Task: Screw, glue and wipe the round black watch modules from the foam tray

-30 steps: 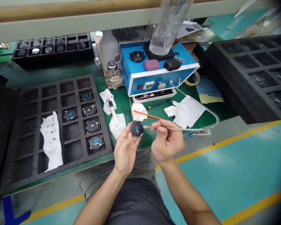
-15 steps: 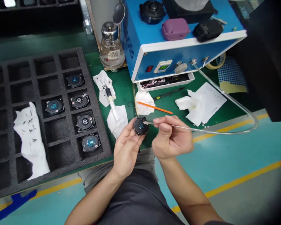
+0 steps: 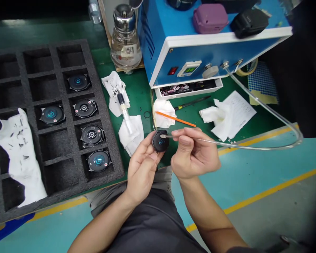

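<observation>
My left hand [image 3: 142,172] holds a round black watch body [image 3: 160,141] by its rim, its dark face with a blue ring turned up. In my right hand [image 3: 193,154] a thin metal nozzle [image 3: 170,136] is pinched between thumb and fingers, its tip over the watch's upper part; contact is too small to tell. From the nozzle a clear tube [image 3: 268,148] loops right and back up to the front of a blue machine [image 3: 195,66]. Left of the hands, a black foam tray [image 3: 48,162] holds several similar watch bodies in its compartments.
White wipes [image 3: 131,135], a syringe [image 3: 124,111], an orange stick [image 3: 176,119] and a black pen [image 3: 192,103] lie behind my hands. A glass bottle [image 3: 125,49] stands by the machine. Crumpled tissue [image 3: 219,117] and paper [image 3: 242,112] lie at right; another stained wipe [image 3: 23,154] lies across the tray.
The camera view has shifted, bringing the machine and bottle higher in the picture and the tray further left. Both hands keep their hold; the nozzle tip sits slightly higher on the watch.
</observation>
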Demonstrator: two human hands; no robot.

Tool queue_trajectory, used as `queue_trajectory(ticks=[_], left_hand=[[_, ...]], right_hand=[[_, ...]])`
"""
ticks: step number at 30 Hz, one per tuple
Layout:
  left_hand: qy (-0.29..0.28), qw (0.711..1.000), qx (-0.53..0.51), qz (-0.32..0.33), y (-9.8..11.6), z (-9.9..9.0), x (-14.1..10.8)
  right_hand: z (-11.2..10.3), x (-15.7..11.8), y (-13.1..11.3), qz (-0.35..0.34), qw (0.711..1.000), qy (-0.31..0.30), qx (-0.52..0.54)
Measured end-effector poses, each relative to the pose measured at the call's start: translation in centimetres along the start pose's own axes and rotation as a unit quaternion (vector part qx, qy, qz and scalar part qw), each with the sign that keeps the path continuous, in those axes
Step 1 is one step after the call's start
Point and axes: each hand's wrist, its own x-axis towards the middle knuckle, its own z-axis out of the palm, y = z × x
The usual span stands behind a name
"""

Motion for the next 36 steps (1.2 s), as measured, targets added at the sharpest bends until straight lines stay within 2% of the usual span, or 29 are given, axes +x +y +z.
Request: queue_trajectory(ticks=[6,18,29,36], left_hand=[[-0.004,1.000,-0.013,0.005,-0.08,-0.01,-0.03],[0.003,1.000,-0.020,0.004,-0.10,0.03,-0.04],[-0.001,1.000,-0.012,0.011,-0.12,0.06,0.03],[-0.006,1.000,0.003,0.014,-0.09,0.07,-0.12]], right_hand=[[0.11,0.15,0.33,-0.034,0.999,0.005,0.005],[-0.26,0.14,0.20,-0.025,0.999,-0.017,-0.017],[-0.03,0.14,0.22,-0.028,1.000,-0.008,-0.008],[0.05,0.62,0.34,-0.066,0.998,-0.010,-0.007]])
